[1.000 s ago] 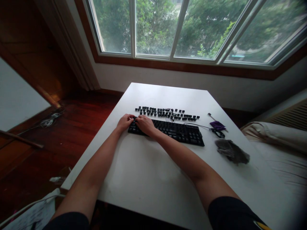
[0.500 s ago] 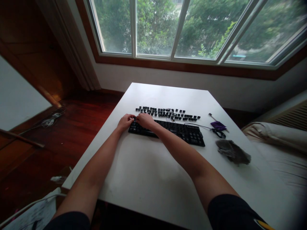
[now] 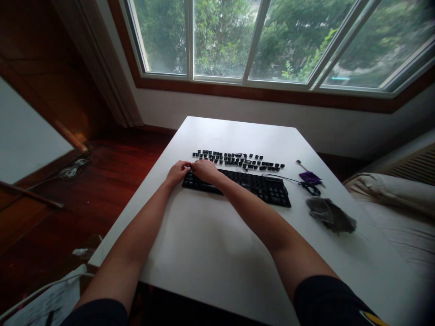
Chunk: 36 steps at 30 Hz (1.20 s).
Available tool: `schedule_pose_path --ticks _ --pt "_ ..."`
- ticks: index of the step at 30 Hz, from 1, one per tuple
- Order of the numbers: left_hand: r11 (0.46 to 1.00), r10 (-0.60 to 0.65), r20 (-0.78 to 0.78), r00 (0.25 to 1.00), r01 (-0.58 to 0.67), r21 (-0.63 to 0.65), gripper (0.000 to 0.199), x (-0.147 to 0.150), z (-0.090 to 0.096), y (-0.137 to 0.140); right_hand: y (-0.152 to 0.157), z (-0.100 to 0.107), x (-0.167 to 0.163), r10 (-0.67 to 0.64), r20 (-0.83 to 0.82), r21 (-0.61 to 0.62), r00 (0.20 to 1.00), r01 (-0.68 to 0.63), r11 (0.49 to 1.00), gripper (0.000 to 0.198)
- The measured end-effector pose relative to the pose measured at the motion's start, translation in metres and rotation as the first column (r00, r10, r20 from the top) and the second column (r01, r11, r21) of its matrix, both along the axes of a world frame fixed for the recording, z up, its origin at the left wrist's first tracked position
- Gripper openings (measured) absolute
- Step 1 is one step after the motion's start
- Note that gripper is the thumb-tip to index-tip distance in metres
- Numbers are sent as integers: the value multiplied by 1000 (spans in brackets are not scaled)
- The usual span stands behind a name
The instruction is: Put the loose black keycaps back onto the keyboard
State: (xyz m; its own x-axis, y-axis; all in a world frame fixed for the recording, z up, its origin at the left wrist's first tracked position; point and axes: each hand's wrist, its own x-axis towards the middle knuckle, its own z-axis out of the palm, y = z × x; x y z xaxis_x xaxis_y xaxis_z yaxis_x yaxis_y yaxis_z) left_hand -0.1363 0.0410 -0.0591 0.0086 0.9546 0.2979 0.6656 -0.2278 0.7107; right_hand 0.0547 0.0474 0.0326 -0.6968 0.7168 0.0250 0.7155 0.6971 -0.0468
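Observation:
A black computer keyboard (image 3: 244, 183) lies slightly slanted on the white table (image 3: 210, 244). At its far left corner, my left hand (image 3: 179, 173) has its fingers bent round the edge and closed on it. My right hand (image 3: 205, 171) reaches over the keyboard's left end, its fingertips close together near the left thumb. Whatever is between the right fingertips is too small and hidden to make out. Just beyond the keyboard, several loose black keycaps (image 3: 231, 158) are spread in rough rows.
Right of the keyboard lie its bundled cable (image 3: 311, 189), a purple cloth (image 3: 310, 177) with a thin stick-like tool (image 3: 299, 162), and a crumpled grey rag (image 3: 331, 215). A window (image 3: 220, 40) is behind the table. A light padded seat (image 3: 390, 194) stands at the right.
Both hands stay at the keyboard's far left corner, with only a tiny shift of the fingers. The view has moved very slightly.

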Motion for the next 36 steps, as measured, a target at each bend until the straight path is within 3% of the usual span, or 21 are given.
schedule_pose_path --ticks 17,22,27,36 --pt "1000 -9 0 1000 9 -7 29 1 4 -2 -21 -4 -8 -18 11 63 1000 17 998 34" --pt "1000 -4 -10 1000 4 0 30 1 4 -1 -4 -6 3 -83 -49 -37 995 82 996 30" --pt "1000 -3 -7 1000 3 7 30 1 4 -2 17 -10 13 -66 -128 -165 990 44 985 27" --pt "1000 -9 1 1000 9 13 30 0 1 0 16 -13 14 -26 -92 -108 995 16 994 26"
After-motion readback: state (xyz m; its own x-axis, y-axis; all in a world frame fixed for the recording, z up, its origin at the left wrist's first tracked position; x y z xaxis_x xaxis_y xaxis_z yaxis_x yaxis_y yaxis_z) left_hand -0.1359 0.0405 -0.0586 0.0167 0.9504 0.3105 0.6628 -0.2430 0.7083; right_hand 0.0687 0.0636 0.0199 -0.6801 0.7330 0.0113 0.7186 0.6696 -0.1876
